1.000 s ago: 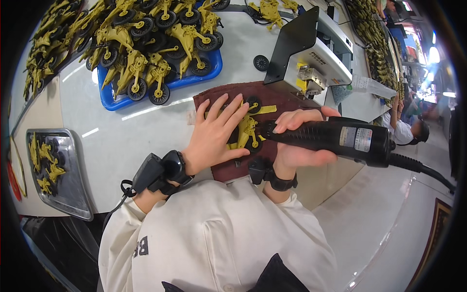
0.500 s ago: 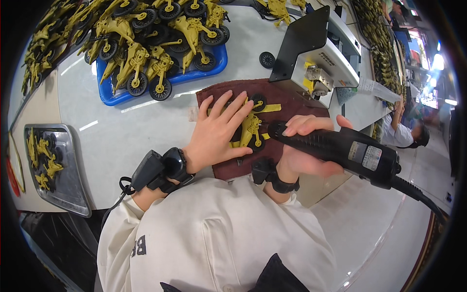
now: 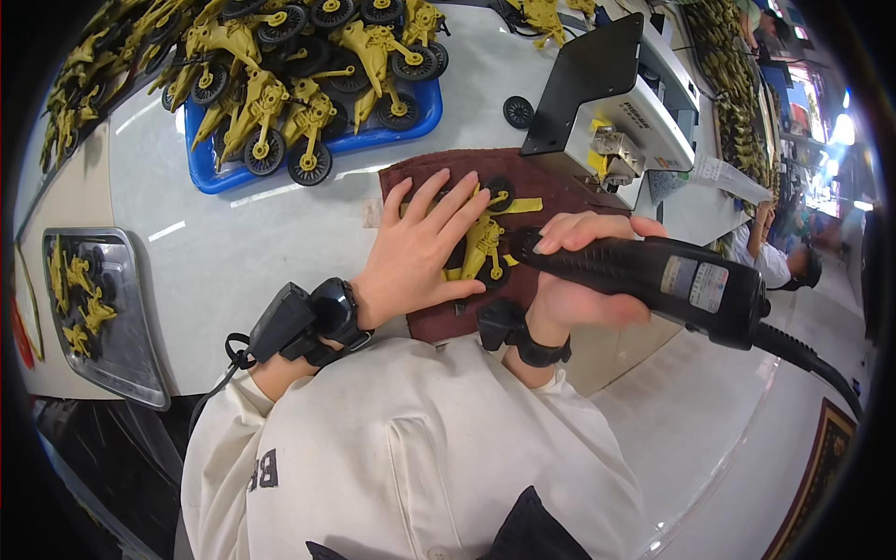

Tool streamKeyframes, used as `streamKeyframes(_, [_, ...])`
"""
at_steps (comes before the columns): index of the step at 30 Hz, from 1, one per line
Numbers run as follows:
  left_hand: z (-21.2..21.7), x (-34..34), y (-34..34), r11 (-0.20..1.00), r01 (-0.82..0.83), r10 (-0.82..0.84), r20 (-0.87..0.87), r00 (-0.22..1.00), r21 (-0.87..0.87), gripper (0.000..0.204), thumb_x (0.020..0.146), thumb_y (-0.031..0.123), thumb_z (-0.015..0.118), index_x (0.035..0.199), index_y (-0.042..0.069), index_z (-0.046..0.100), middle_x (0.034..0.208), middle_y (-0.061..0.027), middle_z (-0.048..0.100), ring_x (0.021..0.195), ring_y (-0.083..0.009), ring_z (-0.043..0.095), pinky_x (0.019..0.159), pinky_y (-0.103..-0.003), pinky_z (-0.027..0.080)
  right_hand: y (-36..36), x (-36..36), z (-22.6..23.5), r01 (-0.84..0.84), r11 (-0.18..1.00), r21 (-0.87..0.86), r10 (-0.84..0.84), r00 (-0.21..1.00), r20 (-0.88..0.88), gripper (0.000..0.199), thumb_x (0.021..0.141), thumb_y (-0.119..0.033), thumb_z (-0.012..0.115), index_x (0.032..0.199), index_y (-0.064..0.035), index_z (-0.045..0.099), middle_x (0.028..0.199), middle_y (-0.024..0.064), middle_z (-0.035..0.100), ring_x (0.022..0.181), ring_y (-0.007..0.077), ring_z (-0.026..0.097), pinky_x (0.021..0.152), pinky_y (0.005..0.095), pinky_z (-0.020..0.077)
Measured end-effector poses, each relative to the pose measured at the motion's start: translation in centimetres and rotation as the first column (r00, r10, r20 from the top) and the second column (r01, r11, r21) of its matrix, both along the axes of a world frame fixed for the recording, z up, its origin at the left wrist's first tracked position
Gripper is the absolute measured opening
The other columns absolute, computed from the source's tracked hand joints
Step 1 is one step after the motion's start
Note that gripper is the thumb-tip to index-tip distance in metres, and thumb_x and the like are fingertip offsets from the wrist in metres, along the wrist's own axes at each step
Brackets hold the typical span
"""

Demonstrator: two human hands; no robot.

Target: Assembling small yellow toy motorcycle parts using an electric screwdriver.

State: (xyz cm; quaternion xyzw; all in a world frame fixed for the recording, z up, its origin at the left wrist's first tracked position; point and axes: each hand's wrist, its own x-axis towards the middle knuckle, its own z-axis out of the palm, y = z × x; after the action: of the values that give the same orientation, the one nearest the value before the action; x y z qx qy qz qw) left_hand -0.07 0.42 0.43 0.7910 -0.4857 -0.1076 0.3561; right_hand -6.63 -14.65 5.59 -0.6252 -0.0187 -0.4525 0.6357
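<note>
First speaker: In the head view, you are spreading your left grip wide, its fingers fanning over a yellow assembly with black wheels. Where is that piece lying?

Second speaker: It is lying on a dark red mat on your pale desk, partly hiding behind your left grip, with a yellow strip showing just beside its upper wheel.

First speaker: And your right grip?

Second speaker: You are wrapping it firmly around a black handheld tool. The narrow end is pointing left, ending close beside the assembly; we cannot tell whether it is touching. A cord is trailing off to your right.

First speaker: Beyond the mat, a blue tray is bearing a heap of yellow parts with black wheels, while at your left a metal tray is carrying a few yellow pieces.

Second speaker: A white and dark machine is standing at the mat's far right corner, a loose black wheel lying just to its left. You are wearing black devices on both wrists.
</note>
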Motion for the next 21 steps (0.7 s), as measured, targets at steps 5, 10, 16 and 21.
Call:
streamKeyframes(5, [-0.2,0.0,0.0,1.000,-0.001,0.000,-0.019,1.000,-0.008,0.096,0.061,0.047,0.078,0.140,0.011,0.038,0.146,-0.0101,0.036,0.131,-0.0334,0.033,0.106,-0.052,0.020,0.7,0.5,0.4,0.080,0.997,-0.014,-0.081,0.980,-0.181,0.088,0.073,-0.078,0.050,0.115,-0.0027,0.034,0.070,0.0127,0.055,0.047,0.0231,0.054,0.047,0.0334,0.0469])
streamKeyframes(10, [-0.1,0.1,-0.2,1.000,-0.013,0.013,-0.006,1.000,-0.003,0.094,0.062,0.048,0.077,0.140,0.011,0.038,0.146,-0.0101,0.035,0.131,-0.0332,0.033,0.106,-0.052,0.020,0.1,-0.1,-0.4,-0.014,1.000,-0.010,0.012,0.979,-0.204,0.091,0.073,-0.079,0.048,0.124,-0.0047,0.034,0.073,0.0125,0.057,0.050,0.0234,0.056,0.052,0.0341,0.0482])
streamKeyframes(16, [0.1,-0.3,0.0,1.000,-0.009,0.009,0.008,1.000,0.010,0.093,0.064,0.050,0.074,0.139,0.010,0.039,0.146,-0.0102,0.036,0.132,-0.0326,0.032,0.106,-0.052,0.020,-5.3,0.3,6.6,0.471,0.882,-0.003,-0.467,0.875,0.129,0.095,0.078,-0.082,0.032,0.128,-0.0012,0.031,0.063,0.0122,0.055,0.043,0.0231,0.052,0.042,0.0328,0.0474])
streamKeyframes(21, [0.1,-0.3,-0.1,1.000,-0.005,0.004,0.022,1.000,0.009,0.094,0.062,0.047,0.077,0.139,0.009,0.038,0.144,-0.0113,0.036,0.131,-0.0328,0.034,0.106,-0.052,0.022,-7.8,3.6,6.3,0.648,0.730,-0.217,-0.662,0.749,0.011,0.090,0.077,-0.083,0.032,0.116,-0.0026,0.040,0.062,0.0101,0.053,0.046,0.0208,0.052,0.047,0.0327,0.0493])
